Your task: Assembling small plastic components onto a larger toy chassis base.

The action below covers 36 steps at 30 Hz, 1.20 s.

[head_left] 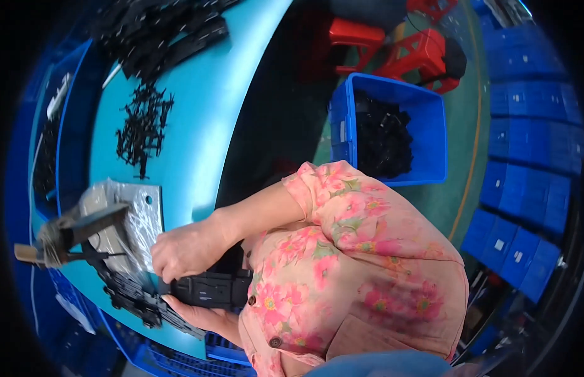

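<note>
My left hand point(207, 317) is curled under a black plastic housing point(210, 290) with small pale print, its thumb at the near-table end. From above, my right hand point(190, 251) reaches to that same end with fingers bent together. Whatever small part its fingertips may pinch is hidden behind them. The housing lies close to my flowered shirt, at the table's edge. Beside my hands, several black moulded parts point(141, 301) lie in a row on the blue-green table point(197, 125). A clear plastic bag point(131, 213) over a light sheet lies close to my right hand.
A tool or stand with a wrapped handle point(50, 242) juts over the bag. Small black pieces point(141, 129) and a larger black pile point(166, 38) lie farther up the table. A blue bin point(430, 138) holds black parts, near red stools point(424, 56). Blue boxes point(524, 188) are stacked at right.
</note>
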Motion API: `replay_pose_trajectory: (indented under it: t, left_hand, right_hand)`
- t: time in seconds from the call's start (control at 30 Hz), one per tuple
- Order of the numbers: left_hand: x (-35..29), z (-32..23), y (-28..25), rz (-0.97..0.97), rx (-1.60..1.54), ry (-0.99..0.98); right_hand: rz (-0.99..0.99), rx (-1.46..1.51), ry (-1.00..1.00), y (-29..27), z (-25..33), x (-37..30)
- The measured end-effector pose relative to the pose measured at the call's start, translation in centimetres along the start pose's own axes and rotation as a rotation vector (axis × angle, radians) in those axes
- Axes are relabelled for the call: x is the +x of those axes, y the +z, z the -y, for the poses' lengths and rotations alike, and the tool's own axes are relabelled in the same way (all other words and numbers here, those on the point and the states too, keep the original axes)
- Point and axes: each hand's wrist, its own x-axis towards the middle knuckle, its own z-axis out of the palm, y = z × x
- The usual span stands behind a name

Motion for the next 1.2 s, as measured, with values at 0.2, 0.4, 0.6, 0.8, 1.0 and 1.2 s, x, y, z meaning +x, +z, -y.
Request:
replay_pose_trajectory:
  t: [0.2,0.4,0.6,0.8,1.0,1.2]
  left_hand:
    - [0.1,0.5,0.3,0.058,0.070,0.044]
    - [0.7,0.0,-0.2,0.012,0.118,0.064]
    - [0.6,-0.8,-0.6,-0.090,0.215,0.128]
    - [1.5,-2.2,0.4,-0.150,0.891,0.371]
    - [-0.4,-1.0,0.6,0.182,0.732,0.361]
    - [0.9,-0.9,1.7,0.170,0.852,0.462]
  right_hand:
    - [0.039,-0.021,0.008,-0.8,-0.7,-0.3]
    - [-0.074,0.066,0.027,0.5,-1.0,0.4]
    - [-0.019,-0.397,0.002,0.7,1.6,0.0]
    - [-0.117,-0.129,0.285,0.7,2.6,0.3]
    - [0.090,0.386,0.746,-0.1,2.0,0.9]
    - [0.007,0.588,0.959,-1.8,0.9,0.5]
